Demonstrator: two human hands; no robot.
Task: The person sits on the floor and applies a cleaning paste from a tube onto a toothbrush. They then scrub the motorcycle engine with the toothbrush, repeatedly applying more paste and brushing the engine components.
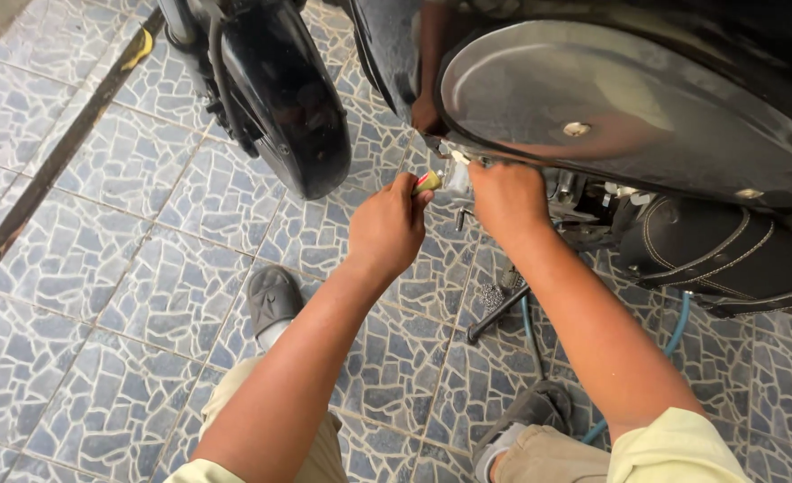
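Note:
My left hand (385, 228) is closed around a small tool with a yellow, red and green handle (427, 182), its tip pointing toward the lower edge of a black motor scooter's body panel (593, 116). Beside it, my right hand (506, 199) is pressed against the metal parts (457, 170) just under that glossy panel, fingers curled up into them; what it grips is hidden. Both forearms reach forward from pale yellow sleeves.
The scooter's front wheel under a black fender (289, 98) stands at upper centre. A kickstand (496, 313) and a teal hose (528, 326) lie on the blue patterned tile floor (101, 268). My grey shoes (272, 297) rest below, and a black leather seat (727, 255) sits at right.

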